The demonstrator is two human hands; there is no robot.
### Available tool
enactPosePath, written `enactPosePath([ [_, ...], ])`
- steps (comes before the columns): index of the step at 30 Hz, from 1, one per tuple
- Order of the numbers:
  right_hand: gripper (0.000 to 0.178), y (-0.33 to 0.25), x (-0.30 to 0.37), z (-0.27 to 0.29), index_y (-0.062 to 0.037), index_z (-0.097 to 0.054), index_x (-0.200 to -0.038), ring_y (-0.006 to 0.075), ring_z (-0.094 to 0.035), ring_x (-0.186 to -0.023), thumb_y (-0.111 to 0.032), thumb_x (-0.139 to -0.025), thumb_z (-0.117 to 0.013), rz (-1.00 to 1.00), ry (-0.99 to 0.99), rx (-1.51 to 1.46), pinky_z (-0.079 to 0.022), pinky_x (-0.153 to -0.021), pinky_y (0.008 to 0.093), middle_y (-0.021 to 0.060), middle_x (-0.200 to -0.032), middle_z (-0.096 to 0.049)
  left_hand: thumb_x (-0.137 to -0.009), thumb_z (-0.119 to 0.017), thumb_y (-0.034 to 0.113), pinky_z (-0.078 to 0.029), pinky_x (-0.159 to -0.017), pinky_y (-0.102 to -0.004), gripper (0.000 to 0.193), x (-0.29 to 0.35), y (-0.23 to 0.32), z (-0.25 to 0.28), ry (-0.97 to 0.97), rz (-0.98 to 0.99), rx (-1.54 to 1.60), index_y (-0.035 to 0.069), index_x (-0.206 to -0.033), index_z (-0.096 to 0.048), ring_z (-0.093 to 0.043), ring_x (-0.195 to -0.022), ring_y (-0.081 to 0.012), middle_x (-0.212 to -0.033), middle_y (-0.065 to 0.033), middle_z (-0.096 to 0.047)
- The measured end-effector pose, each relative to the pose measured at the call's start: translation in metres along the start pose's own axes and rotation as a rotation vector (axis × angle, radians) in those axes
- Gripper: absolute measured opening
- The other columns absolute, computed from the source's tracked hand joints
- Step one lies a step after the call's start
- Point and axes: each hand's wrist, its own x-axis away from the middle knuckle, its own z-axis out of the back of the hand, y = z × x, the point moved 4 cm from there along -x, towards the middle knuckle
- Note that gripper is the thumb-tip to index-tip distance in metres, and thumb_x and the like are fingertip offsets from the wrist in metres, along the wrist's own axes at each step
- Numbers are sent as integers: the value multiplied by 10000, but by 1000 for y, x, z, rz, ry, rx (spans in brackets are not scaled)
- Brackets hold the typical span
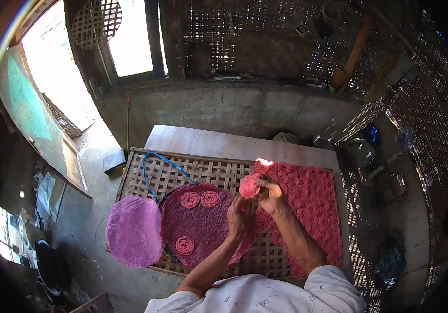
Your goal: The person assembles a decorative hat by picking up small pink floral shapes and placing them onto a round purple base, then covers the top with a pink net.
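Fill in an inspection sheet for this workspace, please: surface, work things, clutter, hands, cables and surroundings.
Surface: woven rack over a pale board.
Work things: pink coils packed closely on the rack's right side; three separate coils on a dark purple round; pale purple round to its left.
Clutter: dark block on the floor; items along the edges too dim to identify.
Left hand: fingertips just below the held coil; grip unclear.
Right hand: holds that coil.
Cables: blue cord curving over the rack; electrical cables: nothing seen.
Surroundings: woven wall, bright window.
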Motion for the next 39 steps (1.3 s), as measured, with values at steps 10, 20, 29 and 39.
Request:
enactPosePath([
  [10, 98, -36, -1, 20, -111, -637, -880, 104, -591, -630, -67, -792, -643, 69, 261, 3, -505, -479, 294, -13, -752, -621, -839, -642, 165, -497, -687, -317, 238, 23, -66, 41, 5, 183, -126, 51, -1042, -690, -647, -775, -247, -910, -118, -648],
  [20, 89, 1, -108, 153, -143, -615, -861, 122, -585, -666, -109, -793, -662, 26, 430, 346, -529, -510, 338, -21, -772, -597, -854, -637, 112, -460, -660, -225, 316, 75, -103, 76, 36, 826, 716, -27, -1137, -610, -576, -767, -98, -864, -26, -615],
  [29, 140, 26, -231, 199, -94, -632, -937, 168, -608, -671, -74, -801, -607, 223, 463, 536, -522, -510, 321, 34, -801, -625, -835, -591, 21, -531, -690, -258, 380, 103, -101, 94, 99, 836, 845, -66, -1200, -537, -623, -748, -143, -849, -45, -608],
  [39, 214, 14, -141, 105, -30, -623, -1022, 313, -641, -859, -159, -864, -555, 527, 175, 1503, -510, -739, 377, 174, -889, -656, -844, -640, 95, -515, -685, -255, 388, 82, -94, 98, 156, 832, 806, -29, -1199, -544, -608, -809, -133, -919, -54, -596],
])
